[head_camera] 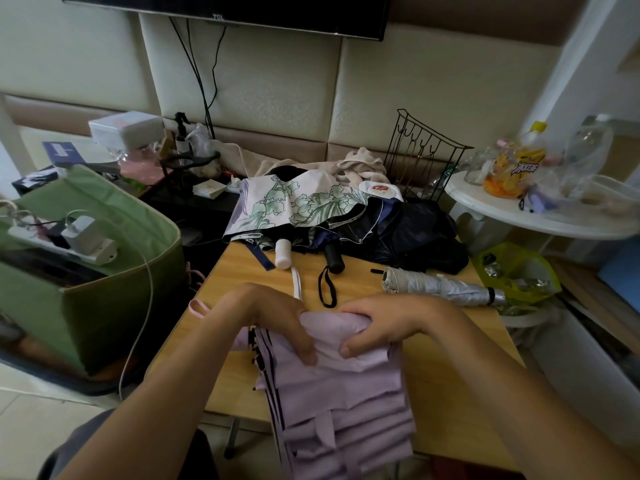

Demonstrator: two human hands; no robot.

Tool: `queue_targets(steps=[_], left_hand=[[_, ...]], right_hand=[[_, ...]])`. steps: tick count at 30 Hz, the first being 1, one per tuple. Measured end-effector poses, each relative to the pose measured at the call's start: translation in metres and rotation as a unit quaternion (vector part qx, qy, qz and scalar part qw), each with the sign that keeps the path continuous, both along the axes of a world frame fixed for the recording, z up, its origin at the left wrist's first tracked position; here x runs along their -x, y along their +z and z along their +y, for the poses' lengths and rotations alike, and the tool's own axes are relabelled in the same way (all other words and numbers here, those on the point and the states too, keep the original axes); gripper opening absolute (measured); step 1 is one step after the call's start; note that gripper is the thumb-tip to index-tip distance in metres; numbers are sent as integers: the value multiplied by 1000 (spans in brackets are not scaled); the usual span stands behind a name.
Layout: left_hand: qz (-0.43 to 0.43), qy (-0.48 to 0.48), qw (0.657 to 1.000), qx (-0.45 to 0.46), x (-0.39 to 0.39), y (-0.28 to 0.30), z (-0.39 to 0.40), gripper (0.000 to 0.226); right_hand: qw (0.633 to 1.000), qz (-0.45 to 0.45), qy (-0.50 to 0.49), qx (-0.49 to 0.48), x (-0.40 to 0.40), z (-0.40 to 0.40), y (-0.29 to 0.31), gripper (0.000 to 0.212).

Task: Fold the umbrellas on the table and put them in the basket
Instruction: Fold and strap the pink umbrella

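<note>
Nearest the camera, on the wooden surface (433,375), lies a lilac umbrella (332,393) with its cloth gathered in flat pleats that run off the near edge. Both hands press its far end. The left hand (277,317) has its grip clenched on the bunched lilac cloth, fingers curled over the fold. The right hand (377,323) pinches the same cloth from the other side, thumb underneath, the two hands almost touching. A pink loop strap (199,308) pokes out just left of the lilac umbrella.

Beyond the lilac umbrella and to its right lies a silver umbrella (446,285), already rolled tight. Farther back from the lilac umbrella sits a heap of unfolded ones: a floral umbrella (294,202) with a white handle (283,253), and a black umbrella (412,233) whose black handle (334,259) trails a cord loop.

Left of the lilac umbrella, off the surface, stands a green basket (104,299), holding a white charger and cables. At the back, a black wire rack (422,154) stands against the padded wall.
</note>
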State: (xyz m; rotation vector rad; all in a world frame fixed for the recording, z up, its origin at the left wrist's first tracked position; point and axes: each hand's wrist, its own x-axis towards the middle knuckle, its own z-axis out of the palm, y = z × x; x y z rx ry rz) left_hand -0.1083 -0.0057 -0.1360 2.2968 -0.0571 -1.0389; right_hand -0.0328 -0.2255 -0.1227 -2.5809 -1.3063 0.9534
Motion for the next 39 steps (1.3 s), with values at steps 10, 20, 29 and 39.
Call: queue_targets(steps=[10, 20, 29, 39], left_hand=[[12, -8, 1000, 3, 3, 0, 3, 51], [-43, 14, 999, 17, 3, -5, -3, 43], [-60, -10, 998, -7, 8, 1, -14, 56], [6, -18, 997, 75, 8, 5, -11, 50]], right_hand=[[999, 33, -2, -2, 5, 3, 6, 47], [999, -34, -2, 15, 15, 2, 15, 49], [998, 3, -10, 66, 16, 1, 24, 57], [999, 20, 10, 43, 16, -4, 19, 50]])
